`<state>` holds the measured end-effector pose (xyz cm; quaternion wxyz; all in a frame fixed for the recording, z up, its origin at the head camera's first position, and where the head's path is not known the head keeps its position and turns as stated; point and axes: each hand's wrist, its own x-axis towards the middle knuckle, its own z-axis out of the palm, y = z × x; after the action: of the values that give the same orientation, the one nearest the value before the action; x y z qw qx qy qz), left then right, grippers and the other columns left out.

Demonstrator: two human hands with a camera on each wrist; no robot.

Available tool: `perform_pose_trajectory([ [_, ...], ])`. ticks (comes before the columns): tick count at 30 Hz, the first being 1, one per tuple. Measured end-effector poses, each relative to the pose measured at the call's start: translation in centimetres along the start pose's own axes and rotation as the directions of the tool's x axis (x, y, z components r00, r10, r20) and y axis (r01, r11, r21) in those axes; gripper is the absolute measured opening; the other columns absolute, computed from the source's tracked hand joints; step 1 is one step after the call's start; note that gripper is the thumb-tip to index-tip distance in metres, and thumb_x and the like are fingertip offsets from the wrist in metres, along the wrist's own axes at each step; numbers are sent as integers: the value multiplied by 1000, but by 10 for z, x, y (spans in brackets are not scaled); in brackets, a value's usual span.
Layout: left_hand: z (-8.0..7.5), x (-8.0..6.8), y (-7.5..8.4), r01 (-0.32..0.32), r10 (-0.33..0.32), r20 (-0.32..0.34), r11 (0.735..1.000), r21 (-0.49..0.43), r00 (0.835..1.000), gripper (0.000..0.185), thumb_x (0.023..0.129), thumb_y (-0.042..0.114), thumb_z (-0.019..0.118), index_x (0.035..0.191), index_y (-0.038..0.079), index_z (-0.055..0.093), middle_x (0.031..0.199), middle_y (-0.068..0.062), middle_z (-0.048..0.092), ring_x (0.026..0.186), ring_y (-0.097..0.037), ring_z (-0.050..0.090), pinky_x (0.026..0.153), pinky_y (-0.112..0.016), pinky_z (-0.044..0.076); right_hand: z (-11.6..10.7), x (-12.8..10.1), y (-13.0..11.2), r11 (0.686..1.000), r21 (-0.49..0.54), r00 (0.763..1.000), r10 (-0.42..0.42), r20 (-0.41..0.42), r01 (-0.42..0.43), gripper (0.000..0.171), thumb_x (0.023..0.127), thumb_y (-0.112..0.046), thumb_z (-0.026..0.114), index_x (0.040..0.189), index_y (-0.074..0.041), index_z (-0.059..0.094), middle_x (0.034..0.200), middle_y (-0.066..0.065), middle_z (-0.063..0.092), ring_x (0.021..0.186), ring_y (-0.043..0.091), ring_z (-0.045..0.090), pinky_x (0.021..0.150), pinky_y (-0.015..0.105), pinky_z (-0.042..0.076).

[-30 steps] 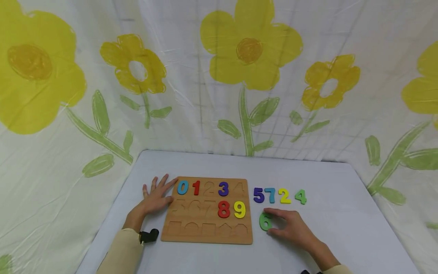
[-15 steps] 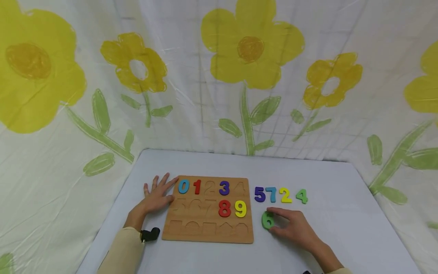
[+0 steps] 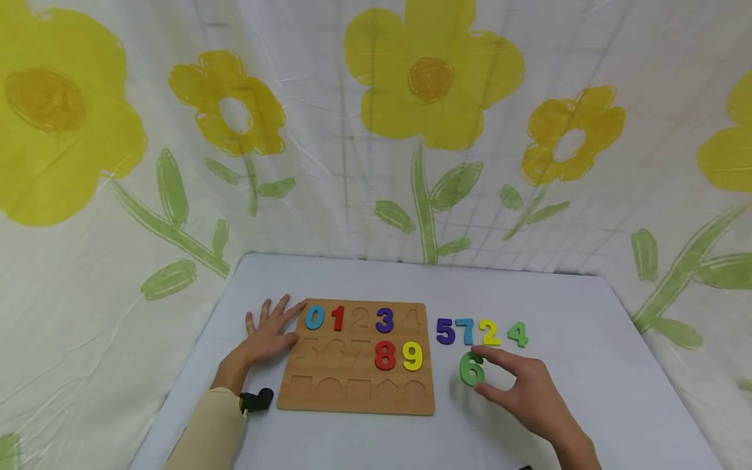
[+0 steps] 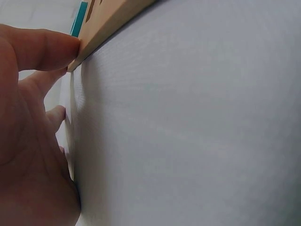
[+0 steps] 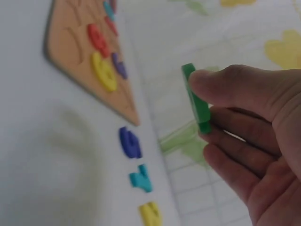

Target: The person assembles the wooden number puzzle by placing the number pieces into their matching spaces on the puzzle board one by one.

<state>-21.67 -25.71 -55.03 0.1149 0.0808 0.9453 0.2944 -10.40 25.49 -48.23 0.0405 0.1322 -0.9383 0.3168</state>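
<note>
My right hand [image 3: 531,395] pinches a green number 6 [image 3: 472,369] between thumb and fingers, held above the table to the right of the wooden number board [image 3: 355,406]. In the right wrist view the green 6 [image 5: 196,96] is seen edge-on, clear of the table. My left hand [image 3: 266,339] rests at the board's left edge, fingers spread, thumb and index fingertip touching it. The left wrist view shows the thumb [image 4: 49,48] against the board's side [image 4: 110,23]. In the board lie a blue 0 [image 3: 314,318], red 1 [image 3: 337,318], purple 3 [image 3: 384,320], red 8 [image 3: 384,356] and yellow 9 [image 3: 412,356].
Right of the board, a purple 5 [image 3: 445,331], blue 7 [image 3: 465,331], yellow 2 [image 3: 489,332] and green 4 [image 3: 517,334] lie in a row on the white table [image 3: 329,444]. A flower-printed curtain [image 3: 317,215] hangs behind the table.
The right hand has lifted the green 6 off the table and moved it slightly right and up. The left hand and the board stay in place.
</note>
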Motion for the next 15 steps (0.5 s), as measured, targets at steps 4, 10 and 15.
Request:
perform_pose_trajectory([
  [4,0,0,1,-4,4,-3,1000,0,1000,74,102,19,61,172,17,37,182,-27,8,164,-61,-13,117,-85,-21,-8,3,-16,1000,-22,1000,-18,-9,18,59,82,-17,97,137,-26,78,128,-14,80,122,19,77,100,48,63],
  [10,1,1,-1,-9,9,-4,1000,2,1000,74,102,19,61,172,17,37,182,-27,9,164,-61,-12,116,-85,-21,-14,14,-34,994,-29,994,-102,-35,101,58,82,-17,97,136,-25,78,128,-13,80,120,18,78,99,47,64],
  [15,1,1,-1,-6,6,-2,1000,4,1000,74,102,19,61,172,17,37,182,-28,8,164,-61,-13,116,-85,-21,-10,30,-53,985,29,985,-170,-36,171,59,83,-18,96,139,-26,76,129,-11,80,116,15,78,96,44,65],
])
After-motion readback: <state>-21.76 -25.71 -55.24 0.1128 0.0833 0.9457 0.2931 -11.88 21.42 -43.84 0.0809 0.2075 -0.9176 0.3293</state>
